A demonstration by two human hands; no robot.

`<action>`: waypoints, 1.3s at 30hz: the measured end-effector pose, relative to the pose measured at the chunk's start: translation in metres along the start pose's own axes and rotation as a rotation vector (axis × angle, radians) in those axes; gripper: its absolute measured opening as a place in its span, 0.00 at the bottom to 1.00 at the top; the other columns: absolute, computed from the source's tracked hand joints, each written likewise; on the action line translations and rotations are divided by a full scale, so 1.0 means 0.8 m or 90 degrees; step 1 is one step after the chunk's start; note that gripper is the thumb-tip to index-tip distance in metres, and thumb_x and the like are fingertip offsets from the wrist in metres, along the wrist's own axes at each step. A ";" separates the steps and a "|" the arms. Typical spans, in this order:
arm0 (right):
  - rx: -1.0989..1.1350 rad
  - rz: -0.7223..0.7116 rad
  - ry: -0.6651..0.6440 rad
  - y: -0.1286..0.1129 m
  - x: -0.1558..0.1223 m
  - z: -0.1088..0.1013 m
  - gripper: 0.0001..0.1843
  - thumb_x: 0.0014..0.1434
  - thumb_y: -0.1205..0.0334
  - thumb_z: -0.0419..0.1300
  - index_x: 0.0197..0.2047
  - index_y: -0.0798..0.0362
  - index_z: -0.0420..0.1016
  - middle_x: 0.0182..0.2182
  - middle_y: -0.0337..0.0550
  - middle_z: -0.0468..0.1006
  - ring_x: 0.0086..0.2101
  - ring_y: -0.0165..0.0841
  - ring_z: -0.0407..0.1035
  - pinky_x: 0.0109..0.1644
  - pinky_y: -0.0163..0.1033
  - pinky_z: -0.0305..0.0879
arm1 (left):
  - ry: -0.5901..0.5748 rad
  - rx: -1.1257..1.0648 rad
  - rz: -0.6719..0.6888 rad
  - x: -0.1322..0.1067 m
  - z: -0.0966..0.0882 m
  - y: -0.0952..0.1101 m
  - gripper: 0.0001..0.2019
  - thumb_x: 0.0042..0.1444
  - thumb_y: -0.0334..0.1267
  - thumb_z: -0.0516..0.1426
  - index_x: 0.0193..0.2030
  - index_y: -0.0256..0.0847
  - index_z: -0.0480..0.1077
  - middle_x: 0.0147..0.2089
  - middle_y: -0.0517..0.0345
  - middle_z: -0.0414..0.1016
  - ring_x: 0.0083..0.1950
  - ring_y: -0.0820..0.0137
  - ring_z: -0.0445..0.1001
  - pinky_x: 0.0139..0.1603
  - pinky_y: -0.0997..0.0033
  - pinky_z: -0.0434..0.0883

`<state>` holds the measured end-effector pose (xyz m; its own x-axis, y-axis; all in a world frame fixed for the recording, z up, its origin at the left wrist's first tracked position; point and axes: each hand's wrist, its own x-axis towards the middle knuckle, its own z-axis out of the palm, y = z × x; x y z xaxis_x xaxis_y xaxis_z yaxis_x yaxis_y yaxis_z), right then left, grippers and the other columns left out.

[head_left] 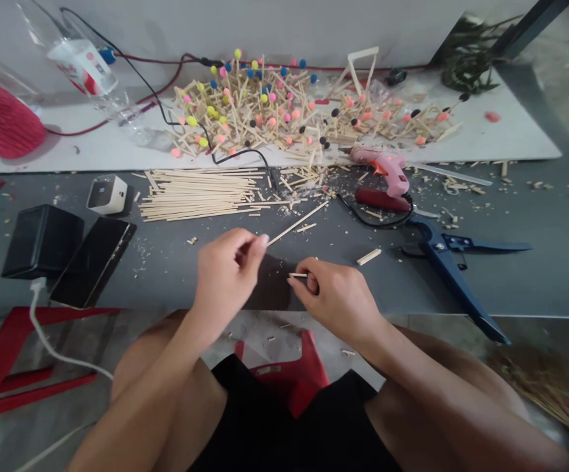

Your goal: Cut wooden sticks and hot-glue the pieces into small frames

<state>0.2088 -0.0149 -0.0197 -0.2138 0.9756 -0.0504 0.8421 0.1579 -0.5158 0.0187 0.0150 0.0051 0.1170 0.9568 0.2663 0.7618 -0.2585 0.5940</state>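
Note:
My left hand [225, 272] pinches the near end of a long thin wooden stick [298, 223] that slants up to the right over the grey table [535, 275]. My right hand [336, 295] is closed around a short stick piece [298, 275] whose tip pokes out to the left, toward the left hand. The two hands are a few centimetres apart near the table's front edge. A short cut piece of wood [368, 257] lies just right of the hands.
A bundle of plain sticks [198, 193] lies behind the hands. Behind that is a heap of stick shapes with coloured balls [284, 108]. A pink glue gun [385, 172] and blue cutters [454, 269] lie to the right. A phone [92, 261], black box [42, 240] and small white device [107, 194] sit left.

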 end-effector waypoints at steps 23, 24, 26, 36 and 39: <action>0.129 -0.095 0.007 0.023 -0.036 -0.006 0.12 0.64 0.65 0.58 0.46 0.50 0.82 0.33 0.42 0.79 0.29 0.29 0.72 0.34 0.34 0.67 | -0.194 0.036 0.151 -0.064 0.031 0.003 0.06 0.62 0.34 0.58 0.42 0.41 0.77 0.33 0.56 0.73 0.36 0.69 0.71 0.34 0.70 0.69; 0.121 -0.101 0.022 0.023 -0.038 -0.005 0.13 0.64 0.65 0.57 0.46 0.51 0.82 0.33 0.43 0.79 0.30 0.29 0.73 0.34 0.34 0.68 | -0.195 0.032 0.157 -0.064 0.031 0.003 0.07 0.63 0.33 0.57 0.42 0.41 0.78 0.33 0.55 0.73 0.36 0.69 0.71 0.34 0.70 0.69; 0.108 -0.110 0.048 0.023 -0.039 -0.003 0.13 0.65 0.65 0.57 0.46 0.52 0.82 0.33 0.44 0.79 0.30 0.30 0.73 0.34 0.34 0.68 | -0.198 0.023 0.166 -0.064 0.033 0.002 0.10 0.64 0.31 0.55 0.44 0.41 0.77 0.34 0.55 0.73 0.37 0.69 0.70 0.34 0.70 0.69; 0.071 -0.116 0.054 0.022 -0.040 0.003 0.14 0.67 0.63 0.56 0.49 0.51 0.82 0.32 0.43 0.79 0.28 0.28 0.72 0.32 0.34 0.67 | -0.209 0.015 0.162 -0.066 0.037 0.003 0.13 0.64 0.28 0.53 0.51 0.41 0.75 0.35 0.56 0.73 0.36 0.70 0.70 0.33 0.70 0.69; 0.058 -0.119 0.055 0.023 -0.040 0.004 0.14 0.67 0.63 0.55 0.48 0.52 0.82 0.30 0.43 0.78 0.27 0.29 0.71 0.33 0.34 0.67 | -0.216 0.013 0.157 -0.068 0.040 0.002 0.14 0.64 0.28 0.53 0.52 0.40 0.75 0.35 0.56 0.72 0.36 0.70 0.70 0.34 0.70 0.69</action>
<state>0.2292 -0.0435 -0.0300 -0.3148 0.9409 0.1250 0.7433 0.3263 -0.5840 0.0340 -0.0331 -0.0324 0.4986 0.8568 0.1313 0.6968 -0.4863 0.5273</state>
